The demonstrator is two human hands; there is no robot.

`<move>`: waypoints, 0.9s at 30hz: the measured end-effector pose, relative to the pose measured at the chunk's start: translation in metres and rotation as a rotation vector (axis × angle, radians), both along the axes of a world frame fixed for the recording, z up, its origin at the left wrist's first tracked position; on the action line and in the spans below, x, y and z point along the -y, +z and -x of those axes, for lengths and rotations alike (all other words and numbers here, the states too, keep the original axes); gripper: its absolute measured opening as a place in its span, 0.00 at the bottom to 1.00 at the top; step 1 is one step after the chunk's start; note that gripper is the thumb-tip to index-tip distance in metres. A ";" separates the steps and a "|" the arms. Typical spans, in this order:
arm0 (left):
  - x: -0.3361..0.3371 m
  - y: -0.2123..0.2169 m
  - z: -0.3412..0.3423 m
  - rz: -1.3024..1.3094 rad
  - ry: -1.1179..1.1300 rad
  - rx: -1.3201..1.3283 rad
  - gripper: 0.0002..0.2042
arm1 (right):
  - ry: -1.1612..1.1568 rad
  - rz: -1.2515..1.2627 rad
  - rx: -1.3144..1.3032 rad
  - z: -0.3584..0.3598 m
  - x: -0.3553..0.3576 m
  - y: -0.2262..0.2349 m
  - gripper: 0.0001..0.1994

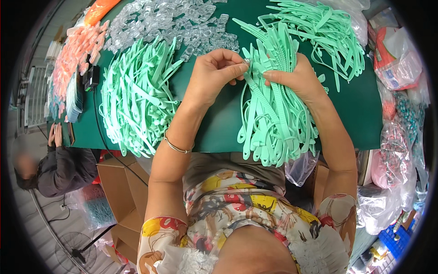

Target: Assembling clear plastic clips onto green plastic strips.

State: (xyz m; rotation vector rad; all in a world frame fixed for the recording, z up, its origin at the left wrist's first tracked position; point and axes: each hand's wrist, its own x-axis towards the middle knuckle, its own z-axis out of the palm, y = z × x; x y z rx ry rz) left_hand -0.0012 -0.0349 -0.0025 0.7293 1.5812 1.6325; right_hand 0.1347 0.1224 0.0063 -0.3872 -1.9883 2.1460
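Observation:
My right hand (299, 80) is closed round a thick bundle of mint-green ridged rubber straps (276, 105), whose lower ends hang over the table's near edge. My left hand (221, 68) pinches the tip of one strap between thumb and fingertips. A small clear piece (247, 61) shows at that tip, partly covered by the fingers. Left of my left forearm lies a big heap of mint-green straps (137, 98). More straps (328, 34) are spread at the far right. Beyond my left hand, clear plastic buckles (169, 25) lie scattered in a wide pile.
The green tabletop (214, 130) carries a black box (91, 78) with a cable and a pile of pink pieces (75, 50) at the left. A co-worker (66, 169) sits at the far left. A cardboard box (121, 182) stands below the edge; plastic bags (394, 59) crowd the right.

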 end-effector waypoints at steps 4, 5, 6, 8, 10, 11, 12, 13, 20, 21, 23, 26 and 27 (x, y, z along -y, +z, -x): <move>-0.003 -0.001 -0.004 -0.007 -0.028 0.115 0.06 | -0.032 0.038 -0.030 0.000 0.002 0.001 0.11; -0.003 -0.001 -0.005 -0.021 -0.034 0.128 0.06 | -0.021 0.020 -0.015 0.000 0.001 0.000 0.11; -0.004 -0.001 -0.006 -0.035 -0.038 0.141 0.06 | -0.009 0.001 -0.001 -0.001 0.000 -0.001 0.12; -0.005 -0.002 -0.007 -0.041 -0.037 0.143 0.06 | -0.005 0.000 -0.004 -0.001 0.000 0.000 0.12; -0.005 -0.003 -0.008 -0.047 -0.034 0.146 0.06 | 0.000 -0.001 -0.007 -0.001 0.000 0.000 0.12; -0.006 -0.004 -0.008 -0.055 -0.054 0.116 0.06 | 0.002 0.003 -0.012 0.000 0.000 0.000 0.12; -0.006 -0.005 -0.008 -0.062 -0.073 0.087 0.06 | 0.004 0.007 -0.016 0.000 0.001 -0.001 0.12; -0.008 -0.005 -0.010 -0.061 -0.073 0.087 0.06 | 0.004 0.007 -0.015 0.000 0.001 -0.002 0.12; -0.006 0.001 -0.012 0.001 -0.147 0.076 0.07 | -0.003 -0.016 0.004 0.000 0.000 -0.004 0.12; -0.006 0.002 -0.012 0.028 -0.162 0.073 0.08 | -0.001 -0.016 0.006 0.000 0.001 -0.003 0.12; -0.006 0.000 -0.010 0.049 -0.170 0.005 0.08 | 0.008 -0.035 0.005 0.000 0.002 -0.002 0.12; -0.006 -0.005 -0.010 0.082 -0.144 -0.183 0.09 | -0.037 -0.067 0.011 0.000 0.005 -0.003 0.12; -0.007 -0.005 -0.010 0.094 -0.111 -0.302 0.10 | -0.092 -0.081 0.017 0.000 0.006 -0.004 0.13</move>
